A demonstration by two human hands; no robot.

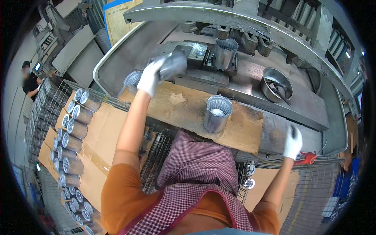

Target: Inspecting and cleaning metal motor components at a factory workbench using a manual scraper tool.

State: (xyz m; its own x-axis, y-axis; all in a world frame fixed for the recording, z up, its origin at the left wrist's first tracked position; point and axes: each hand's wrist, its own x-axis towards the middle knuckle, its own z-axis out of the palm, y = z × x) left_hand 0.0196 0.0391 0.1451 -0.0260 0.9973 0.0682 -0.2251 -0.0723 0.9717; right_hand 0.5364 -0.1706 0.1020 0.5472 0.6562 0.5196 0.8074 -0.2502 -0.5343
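blurred metal cylinder (174, 65), blurred right hand (293, 143)

In the upper left of the frame, a yellowish board (119, 24) with a blue edge stands near a pale grey cabinet (74, 54). At far left, a person (29, 83) in dark clothing stands by a small lit screen (37, 67). A pale expanse (15, 129) below may be wall or floor. Blurred blue shapes (354, 172) line the right rim; a small white light (347, 54) glints upper right.
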